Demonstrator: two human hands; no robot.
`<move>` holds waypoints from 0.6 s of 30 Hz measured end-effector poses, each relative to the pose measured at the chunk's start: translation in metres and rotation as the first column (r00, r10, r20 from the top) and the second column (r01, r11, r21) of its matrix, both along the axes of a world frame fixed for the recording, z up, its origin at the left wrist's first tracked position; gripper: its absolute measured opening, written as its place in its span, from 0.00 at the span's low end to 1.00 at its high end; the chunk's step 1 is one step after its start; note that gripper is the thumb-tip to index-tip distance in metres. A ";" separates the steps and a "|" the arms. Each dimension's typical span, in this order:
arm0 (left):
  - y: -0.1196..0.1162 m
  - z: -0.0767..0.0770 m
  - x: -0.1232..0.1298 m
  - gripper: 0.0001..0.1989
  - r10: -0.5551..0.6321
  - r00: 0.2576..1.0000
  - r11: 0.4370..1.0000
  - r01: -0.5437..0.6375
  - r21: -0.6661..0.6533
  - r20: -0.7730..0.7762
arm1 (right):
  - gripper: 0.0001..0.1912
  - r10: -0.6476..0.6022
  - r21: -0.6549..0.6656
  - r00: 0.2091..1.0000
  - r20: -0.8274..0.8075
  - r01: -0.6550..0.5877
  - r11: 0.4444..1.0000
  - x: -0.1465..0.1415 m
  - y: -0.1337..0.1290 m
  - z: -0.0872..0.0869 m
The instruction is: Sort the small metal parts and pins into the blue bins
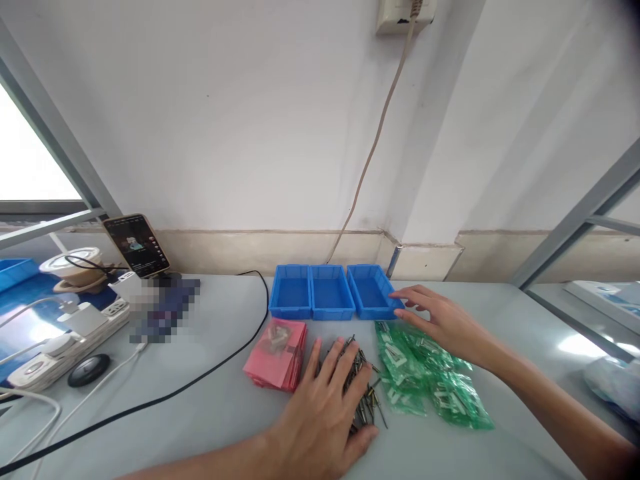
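The left hand [327, 403], fingers spread wide, lies over a pile of screws [367, 400]. Just left of its fingertips sits a stack of pink bags [280, 357]. Below the right hand [435, 317] and between the two arms are green bags [425, 373] with small parts inside. The right hand, fingers loosely parted, reaches the rightmost of three blue trays [327, 292], which stand side by side beyond the left hand.

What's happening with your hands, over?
Left hand spread over thin metal pieces. Right hand open at right blue tray's edge. Green bags near right hand, pink stack by left.
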State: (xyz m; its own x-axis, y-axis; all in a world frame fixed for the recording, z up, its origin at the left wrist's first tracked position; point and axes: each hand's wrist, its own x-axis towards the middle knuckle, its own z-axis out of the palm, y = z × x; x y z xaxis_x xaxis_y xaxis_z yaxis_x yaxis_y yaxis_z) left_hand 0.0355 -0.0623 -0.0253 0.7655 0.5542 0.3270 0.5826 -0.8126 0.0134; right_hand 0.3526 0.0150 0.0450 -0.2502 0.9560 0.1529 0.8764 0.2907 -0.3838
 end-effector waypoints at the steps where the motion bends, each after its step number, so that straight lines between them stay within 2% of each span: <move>1: -0.001 0.002 0.001 0.38 -0.016 1.000 0.999 0.016 0.033 -0.013 | 0.24 0.023 0.005 1.000 0.017 -0.023 1.000 -0.003 0.002 0.000; 3: -0.002 0.010 0.001 0.40 -0.054 0.998 0.994 0.057 0.098 -0.037 | 0.23 0.050 0.033 0.997 0.050 -0.052 0.998 -0.009 0.003 -0.001; 6: 0.004 0.036 -0.003 0.41 -0.097 0.994 0.982 0.103 0.161 -0.049 | 0.20 0.080 0.072 0.991 0.107 -0.088 0.994 -0.013 0.004 -0.001; 9: 0.028 0.066 -0.017 0.39 -0.033 0.999 0.987 0.031 0.159 0.005 | 0.20 0.063 0.102 0.990 0.125 -0.076 0.992 -0.017 0.003 0.003; 11: 0.051 0.078 -0.031 0.35 0.066 0.996 0.991 -0.074 0.116 0.067 | 0.22 0.030 0.146 0.993 0.112 -0.046 0.988 -0.021 0.002 0.005; 14: 0.086 0.078 -0.053 0.26 0.236 0.960 0.971 -0.238 -0.006 0.150 | 0.22 0.060 0.197 0.992 0.111 -0.081 0.977 -0.030 -0.001 0.005; 18: 0.108 0.064 -0.070 0.24 0.282 0.949 0.954 -0.262 -0.144 0.142 | 0.21 0.180 0.164 0.969 0.170 -0.208 0.964 -0.041 -0.002 -0.001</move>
State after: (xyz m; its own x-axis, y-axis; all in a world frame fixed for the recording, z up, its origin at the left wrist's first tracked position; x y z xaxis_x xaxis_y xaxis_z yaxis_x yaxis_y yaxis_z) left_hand -0.0342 0.0459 0.0386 0.5238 0.7769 0.3494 0.7631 -0.6102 0.2129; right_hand 0.3118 0.0127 0.0442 -0.4620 0.8469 0.2633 0.8402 0.5130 -0.1760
